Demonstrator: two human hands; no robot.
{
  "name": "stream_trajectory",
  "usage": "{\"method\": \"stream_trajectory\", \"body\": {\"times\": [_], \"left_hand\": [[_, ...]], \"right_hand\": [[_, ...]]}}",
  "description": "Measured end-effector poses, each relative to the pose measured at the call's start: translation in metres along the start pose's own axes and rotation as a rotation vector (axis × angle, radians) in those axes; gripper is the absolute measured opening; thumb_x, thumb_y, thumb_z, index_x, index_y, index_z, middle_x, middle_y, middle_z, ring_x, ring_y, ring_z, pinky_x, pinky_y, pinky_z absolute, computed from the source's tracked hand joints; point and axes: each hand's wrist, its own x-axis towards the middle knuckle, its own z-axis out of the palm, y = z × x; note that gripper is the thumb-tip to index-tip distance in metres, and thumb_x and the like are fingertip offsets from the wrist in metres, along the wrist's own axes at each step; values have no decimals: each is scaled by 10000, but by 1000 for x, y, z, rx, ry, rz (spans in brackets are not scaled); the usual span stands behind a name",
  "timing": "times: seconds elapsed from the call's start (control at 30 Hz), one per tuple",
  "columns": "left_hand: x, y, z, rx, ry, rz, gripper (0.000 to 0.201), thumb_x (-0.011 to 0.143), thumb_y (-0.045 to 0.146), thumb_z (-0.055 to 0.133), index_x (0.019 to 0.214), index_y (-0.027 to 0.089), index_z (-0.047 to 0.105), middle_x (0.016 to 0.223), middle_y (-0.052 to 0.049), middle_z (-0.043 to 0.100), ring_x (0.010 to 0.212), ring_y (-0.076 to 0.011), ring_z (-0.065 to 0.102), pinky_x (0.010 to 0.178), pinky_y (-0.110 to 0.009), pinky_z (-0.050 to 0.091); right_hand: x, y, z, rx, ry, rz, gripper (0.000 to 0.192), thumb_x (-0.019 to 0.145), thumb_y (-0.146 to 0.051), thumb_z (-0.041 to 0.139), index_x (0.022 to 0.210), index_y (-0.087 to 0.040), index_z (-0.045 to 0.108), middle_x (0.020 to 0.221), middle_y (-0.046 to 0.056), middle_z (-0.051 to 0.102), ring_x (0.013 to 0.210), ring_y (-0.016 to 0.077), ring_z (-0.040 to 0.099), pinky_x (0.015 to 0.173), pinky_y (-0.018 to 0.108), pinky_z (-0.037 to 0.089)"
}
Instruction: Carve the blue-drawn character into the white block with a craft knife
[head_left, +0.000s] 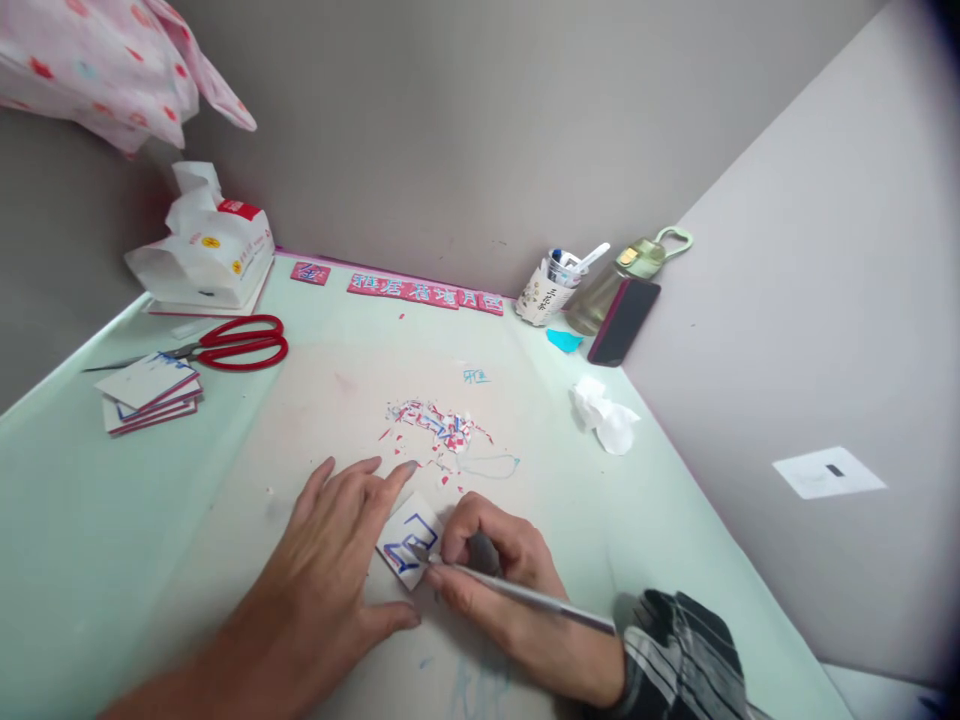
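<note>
Head view: right hand (499, 575) partly hides the blade end of a thin metal craft knife (517, 592), grip closed around its shaft, tip on a small white card (409, 540) with blue outlined shapes; left hand (337, 560) lies flat, fingers spread, pinning the card's edge to the pale green counter (90, 520). Paper scraps (435, 425) lie just beyond; red scissors (232, 345), stacked cards (150, 395), crumpled tissue (604, 415) stand well apart; writing on the card unreadable.
</note>
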Motion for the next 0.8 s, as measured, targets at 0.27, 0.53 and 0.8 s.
{"method": "stream_trajectory", "body": {"times": [0.27,0.53,0.8], "left_hand": [[-2,9,4,-134,-24,-50,729,878,201,591,1524,256,258,1280,-62,674,1332,-295,562,1248,-599,264],[-11,3,7,-113,13,-55,728,884,270,633,1521,271,282,1335,-72,655,1366,-316,543,1244,-577,310],[-11,3,3,-94,23,-40,711,888,235,566,1532,276,266,1329,-84,674,1349,-336,571,1214,-598,354]], "right_hand": [[1,10,5,-235,-69,-149,132,899,-179,631,833,-219,525,791,-10,580,684,130,499,629,258,411],[-6,18,16,-391,34,-412,207,884,-52,564,893,-239,475,792,16,620,728,172,559,646,279,450],[-4,17,22,-444,40,-405,256,860,-16,548,851,-245,434,751,12,622,700,170,550,621,271,449]]}}
